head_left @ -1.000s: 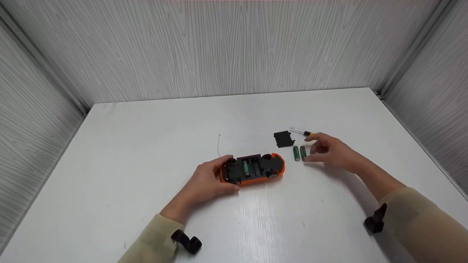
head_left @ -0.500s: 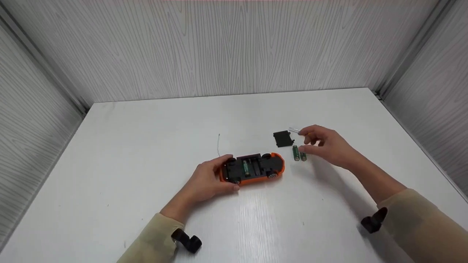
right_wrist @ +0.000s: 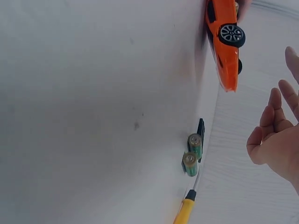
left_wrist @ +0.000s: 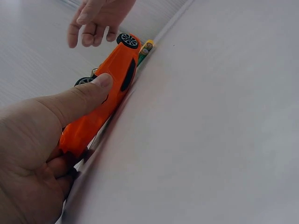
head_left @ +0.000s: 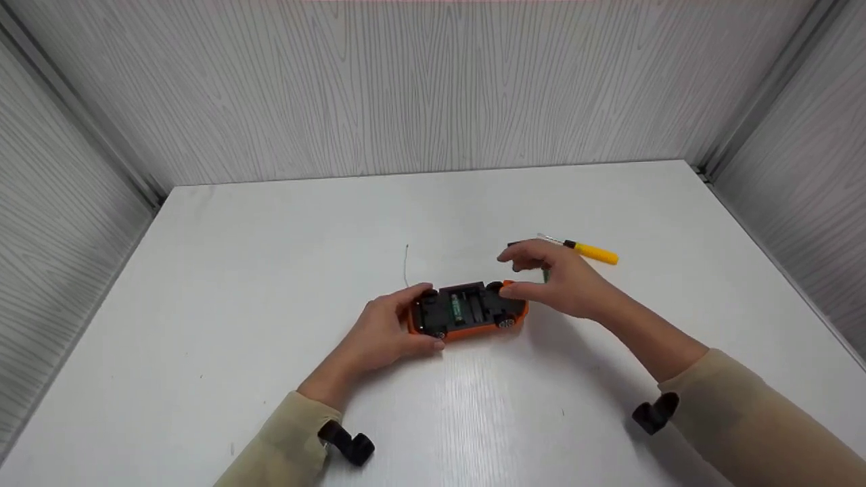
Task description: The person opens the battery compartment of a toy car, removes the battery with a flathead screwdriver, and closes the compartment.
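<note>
My left hand (head_left: 382, 333) grips the rear of an orange toy car (head_left: 473, 332), which lies upside down, thumb and fingers along its sides. In its open battery compartment sits one green battery (head_left: 456, 310). My right hand (head_left: 558, 276) hovers over the front end of the car, fingers loosely bent and nothing between them. Two more green batteries (right_wrist: 190, 160) stand out in the right wrist view beside the flat black cover (right_wrist: 201, 127). In the head view the right hand hides most of these.
A screwdriver with a yellow handle (head_left: 595, 253) lies on the white table (head_left: 270, 270) behind the right hand. From the car's rear a thin antenna wire (head_left: 405, 264) sticks out. Grey wood-grain panels (head_left: 433, 88) enclose the table at the back and sides.
My right hand has moved left, from beside the loose batteries and screwdriver to above the car's front, uncovering the screwdriver handle. The left hand and car have stayed in place.
</note>
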A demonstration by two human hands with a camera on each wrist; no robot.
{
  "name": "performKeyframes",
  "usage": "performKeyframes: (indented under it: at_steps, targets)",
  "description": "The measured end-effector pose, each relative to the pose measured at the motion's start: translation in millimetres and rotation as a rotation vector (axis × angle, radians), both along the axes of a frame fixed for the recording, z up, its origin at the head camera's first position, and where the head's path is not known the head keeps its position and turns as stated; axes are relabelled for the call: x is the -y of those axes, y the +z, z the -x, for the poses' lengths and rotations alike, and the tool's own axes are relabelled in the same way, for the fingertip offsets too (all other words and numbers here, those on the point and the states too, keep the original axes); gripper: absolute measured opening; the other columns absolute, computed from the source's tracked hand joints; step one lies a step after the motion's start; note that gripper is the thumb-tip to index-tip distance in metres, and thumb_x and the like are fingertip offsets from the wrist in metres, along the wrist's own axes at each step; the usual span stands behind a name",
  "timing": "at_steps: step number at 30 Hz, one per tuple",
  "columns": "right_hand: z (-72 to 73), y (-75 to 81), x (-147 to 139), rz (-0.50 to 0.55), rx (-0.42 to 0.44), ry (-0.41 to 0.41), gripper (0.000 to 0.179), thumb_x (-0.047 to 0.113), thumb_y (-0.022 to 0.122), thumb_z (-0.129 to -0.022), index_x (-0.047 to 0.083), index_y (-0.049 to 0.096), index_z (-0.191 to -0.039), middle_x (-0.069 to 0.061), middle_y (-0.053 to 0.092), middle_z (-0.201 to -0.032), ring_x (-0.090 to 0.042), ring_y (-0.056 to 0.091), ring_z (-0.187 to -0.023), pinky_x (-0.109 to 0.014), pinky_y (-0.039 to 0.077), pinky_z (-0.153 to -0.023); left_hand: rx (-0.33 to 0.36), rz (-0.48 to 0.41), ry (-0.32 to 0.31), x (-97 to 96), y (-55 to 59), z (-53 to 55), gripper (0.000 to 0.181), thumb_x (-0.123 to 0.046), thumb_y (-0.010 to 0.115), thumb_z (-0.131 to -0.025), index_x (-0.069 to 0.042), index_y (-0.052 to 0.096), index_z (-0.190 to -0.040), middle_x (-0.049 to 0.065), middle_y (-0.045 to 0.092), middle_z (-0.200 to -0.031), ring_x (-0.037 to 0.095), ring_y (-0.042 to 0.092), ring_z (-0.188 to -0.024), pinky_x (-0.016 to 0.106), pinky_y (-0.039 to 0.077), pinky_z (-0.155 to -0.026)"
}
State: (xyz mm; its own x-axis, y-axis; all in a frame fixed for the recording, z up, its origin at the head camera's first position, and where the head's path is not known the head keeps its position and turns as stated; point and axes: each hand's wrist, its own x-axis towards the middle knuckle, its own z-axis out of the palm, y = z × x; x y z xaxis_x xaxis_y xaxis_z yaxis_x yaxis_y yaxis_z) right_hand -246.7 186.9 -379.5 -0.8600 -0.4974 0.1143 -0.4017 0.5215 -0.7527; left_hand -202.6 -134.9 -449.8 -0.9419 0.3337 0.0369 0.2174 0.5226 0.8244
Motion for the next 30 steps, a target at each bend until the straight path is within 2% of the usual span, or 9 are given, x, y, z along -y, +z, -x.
performKeyframes:
  at_steps: [4,9,15,21,30]
  targets:
    - [-2.3,-2.8,13.8,-0.017,-0.021,0.047,0.046,0.031,0.088,-0.090,0.022,0.073,-0.132,-0.005,0.068,-0.129,-0.032,0.060,-0.120,-0.057,0.043,-0.109,0.009,-0.014,-0.003,-0.1,0.4,-0.5,0.094,-0.040,0.097,-0.077,-0.021,0.053,-0.158,-0.004,0.064,-0.142,0.016,0.057,-0.127,0.043,0.041,-0.111]
    - [-3.6,-6.4,28.8,-0.085,-0.057,0.077,0.044,0.034,0.089,-0.089,0.025,0.075,-0.130,-0.005,0.067,-0.120,-0.029,0.055,-0.120,-0.054,0.047,-0.102,0.009,-0.023,-0.007,0.1,0.0,-1.1,0.094,-0.041,0.097,-0.077,-0.020,0.053,-0.158,-0.004,0.063,-0.143,0.015,0.057,-0.126,0.042,0.041,-0.111]
    - [-3.5,-9.2,41.0,-0.152,-0.064,0.091,0.047,0.036,0.089,-0.088,0.022,0.076,-0.131,-0.001,0.066,-0.120,-0.027,0.050,-0.121,-0.048,0.047,-0.096,-0.001,-0.015,-0.009,-0.8,0.0,-1.4,0.094,-0.042,0.096,-0.078,-0.020,0.053,-0.158,-0.003,0.063,-0.143,0.016,0.057,-0.126,0.042,0.042,-0.110]
    - [-1.7,-14.8,45.2,-0.165,-0.076,0.121,0.043,0.035,0.089,-0.089,0.024,0.076,-0.129,0.000,0.064,-0.121,-0.027,0.049,-0.117,-0.046,0.045,-0.095,-0.011,-0.009,-0.012,-0.8,0.2,-2.6,0.093,-0.042,0.096,-0.077,-0.020,0.054,-0.158,-0.003,0.063,-0.143,0.016,0.057,-0.124,0.043,0.043,-0.109]
    - [-1.8,-19.7,49.8,-0.165,-0.088,0.147,0.043,0.034,0.090,-0.087,0.025,0.077,-0.128,-0.001,0.064,-0.120,-0.023,0.049,-0.116,-0.046,0.046,-0.095,-0.024,-0.010,-0.023,0.0,0.6,-4.0,0.092,-0.041,0.096,-0.079,-0.019,0.054,-0.158,-0.003,0.062,-0.145,0.015,0.056,-0.131,0.042,0.041,-0.113]
